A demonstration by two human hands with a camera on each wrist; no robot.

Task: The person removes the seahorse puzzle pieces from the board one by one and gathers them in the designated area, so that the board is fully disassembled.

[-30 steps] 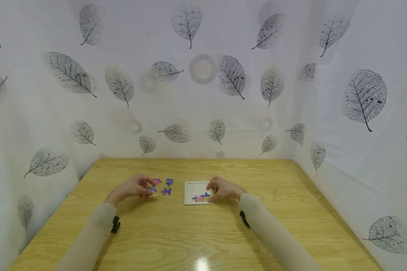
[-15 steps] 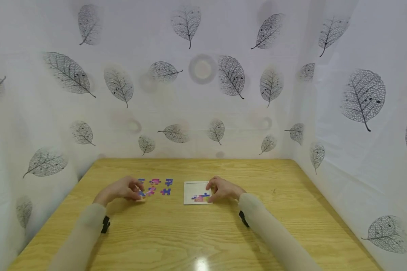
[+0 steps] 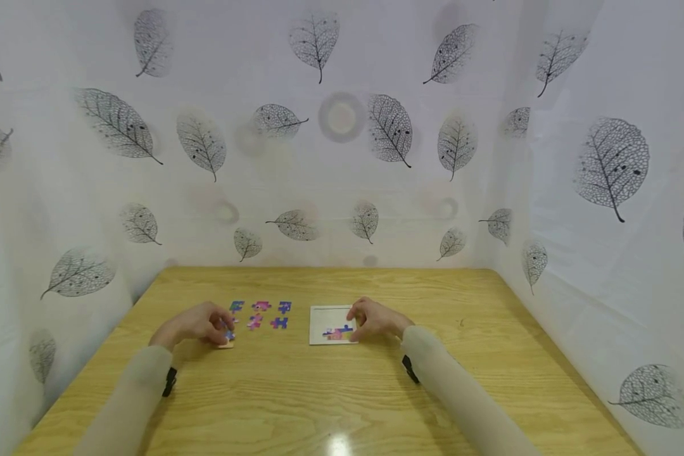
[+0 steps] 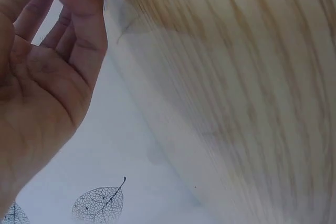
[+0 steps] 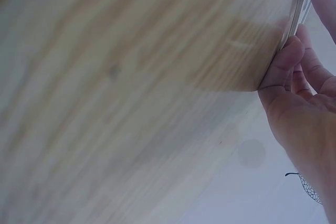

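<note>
My left hand (image 3: 196, 326) pinches a blue puzzle piece (image 3: 228, 335) just over the table, with a pale edge showing beneath it. In the left wrist view its fingertips run out of the top of the picture. Several loose puzzle pieces lie right beside that hand, among them a pink one (image 3: 261, 306), a purple-blue one (image 3: 279, 323) and a green-blue one (image 3: 236, 306). A white puzzle tray (image 3: 319, 316) lies in the middle, with joined pink and blue pieces (image 3: 337, 333) along its near side. My right hand (image 3: 376, 318) holds the tray's right edge between thumb and fingers.
The wood-grain table (image 3: 342, 386) reaches back to a white leaf-print curtain (image 3: 342, 177), which also hangs along both sides. A black wrist strap (image 3: 170, 382) sits at the left sleeve, another strap (image 3: 410, 369) at the right.
My left hand has moved left and toward me with the blue puzzle piece, uncovering loose pieces behind it. The right hand and the tray have stayed put.
</note>
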